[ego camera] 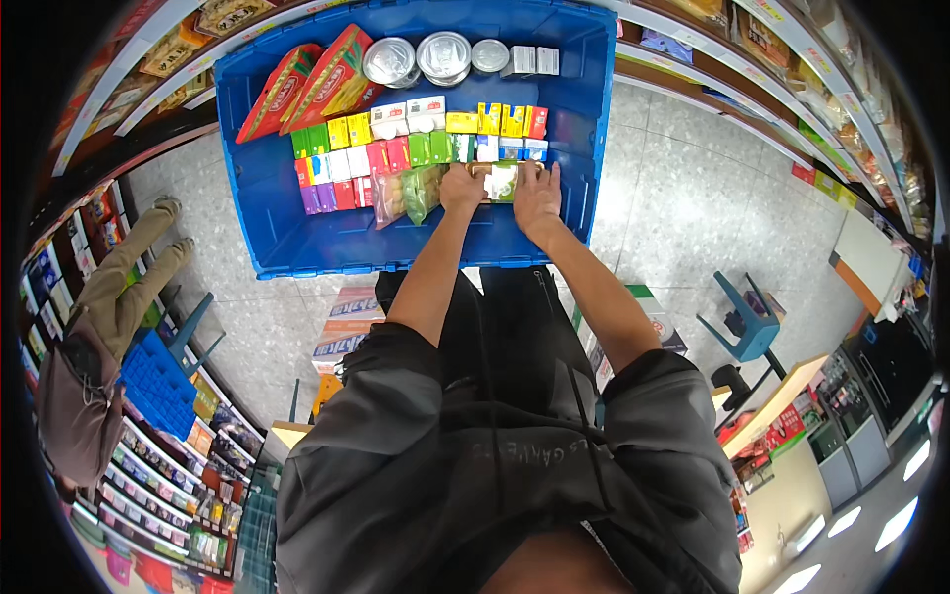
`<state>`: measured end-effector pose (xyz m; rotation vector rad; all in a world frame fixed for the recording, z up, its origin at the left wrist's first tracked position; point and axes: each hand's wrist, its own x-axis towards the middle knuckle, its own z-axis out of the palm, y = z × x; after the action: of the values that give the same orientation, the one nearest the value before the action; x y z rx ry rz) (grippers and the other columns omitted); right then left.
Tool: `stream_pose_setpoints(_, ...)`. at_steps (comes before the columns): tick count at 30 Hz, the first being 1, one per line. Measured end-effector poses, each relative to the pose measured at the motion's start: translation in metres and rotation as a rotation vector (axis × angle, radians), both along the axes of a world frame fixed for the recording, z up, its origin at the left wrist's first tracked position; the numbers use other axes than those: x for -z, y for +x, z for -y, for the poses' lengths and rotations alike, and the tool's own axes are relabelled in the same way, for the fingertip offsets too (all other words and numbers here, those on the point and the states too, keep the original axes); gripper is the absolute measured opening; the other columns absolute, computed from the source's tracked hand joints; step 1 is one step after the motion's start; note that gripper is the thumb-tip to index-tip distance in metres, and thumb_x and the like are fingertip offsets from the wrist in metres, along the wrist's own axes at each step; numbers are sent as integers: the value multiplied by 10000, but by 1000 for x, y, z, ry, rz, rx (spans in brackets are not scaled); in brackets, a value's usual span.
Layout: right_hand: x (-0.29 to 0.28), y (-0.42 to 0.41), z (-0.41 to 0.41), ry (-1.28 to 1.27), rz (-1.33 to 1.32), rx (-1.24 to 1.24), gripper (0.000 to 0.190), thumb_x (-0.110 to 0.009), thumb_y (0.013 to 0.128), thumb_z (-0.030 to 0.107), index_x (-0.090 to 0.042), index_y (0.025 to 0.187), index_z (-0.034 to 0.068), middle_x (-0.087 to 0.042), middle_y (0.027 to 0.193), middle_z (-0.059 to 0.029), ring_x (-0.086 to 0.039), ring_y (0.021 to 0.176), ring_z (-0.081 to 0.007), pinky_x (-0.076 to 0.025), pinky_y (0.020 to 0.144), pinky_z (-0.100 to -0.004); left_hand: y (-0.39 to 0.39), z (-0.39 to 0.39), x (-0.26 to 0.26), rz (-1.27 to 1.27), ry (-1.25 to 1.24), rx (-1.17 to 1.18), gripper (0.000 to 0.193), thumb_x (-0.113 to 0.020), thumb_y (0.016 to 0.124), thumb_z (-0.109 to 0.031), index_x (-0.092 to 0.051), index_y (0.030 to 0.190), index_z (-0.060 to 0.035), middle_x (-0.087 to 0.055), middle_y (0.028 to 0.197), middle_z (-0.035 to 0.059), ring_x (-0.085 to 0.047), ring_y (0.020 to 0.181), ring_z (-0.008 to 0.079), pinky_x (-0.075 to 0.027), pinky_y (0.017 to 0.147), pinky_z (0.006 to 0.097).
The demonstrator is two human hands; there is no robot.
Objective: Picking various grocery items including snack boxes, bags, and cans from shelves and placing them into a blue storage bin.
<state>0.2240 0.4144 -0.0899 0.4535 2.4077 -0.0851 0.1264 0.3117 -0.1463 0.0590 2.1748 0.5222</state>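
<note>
Before me is a large blue plastic tote (326, 249) holding packaged goods. My left hand (464, 189) and my right hand (538, 194) grip opposite ends of a flat package (505, 183) with a green and white label; fingers hide part of it. Left of my left hand lie a green-tinted bag (423, 191) and a pink-tinted bag (387, 197). Rows of small cartons (419, 148) stand just beyond. Farther back are two white cartons (425, 115), two red-and-yellow bags (334, 85), and round containers with silvery lids (444, 56), beside small pale boxes (523, 61).
Stocked store shelves (824, 89) curve around the far side and left. At left a person (82, 393) stands near a blue crate (159, 379). A teal stool (749, 327) is at right. Printed cardboard boxes (345, 327) flank my legs on the grey floor (683, 178).
</note>
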Motion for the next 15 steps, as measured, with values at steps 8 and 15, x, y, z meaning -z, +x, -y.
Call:
stream_pose_setpoints(8, 9, 16, -7, -536, 80, 366, 296, -527, 824, 160, -611, 1026, -39, -588, 1142, -235, -566, 1058, -407, -422, 976, -421, 20, 22, -2, -476, 129, 125, 312, -627, 773, -212, -593, 963, 33, -664, 937, 228, -644, 916, 351, -508, 825, 420)
stream_pose_setpoints(15, 13, 5, 7, -399, 130, 505, 397, -529, 829, 156, -581, 1166, -45, -544, 1244, -244, -504, 1188, -385, -417, 1001, -420, 5, 20, -20, 167, 70, 626, 325, -527, 819, -220, -658, 1026, -5, -615, 1079, 261, -538, 1114, 390, -411, 976, 430)
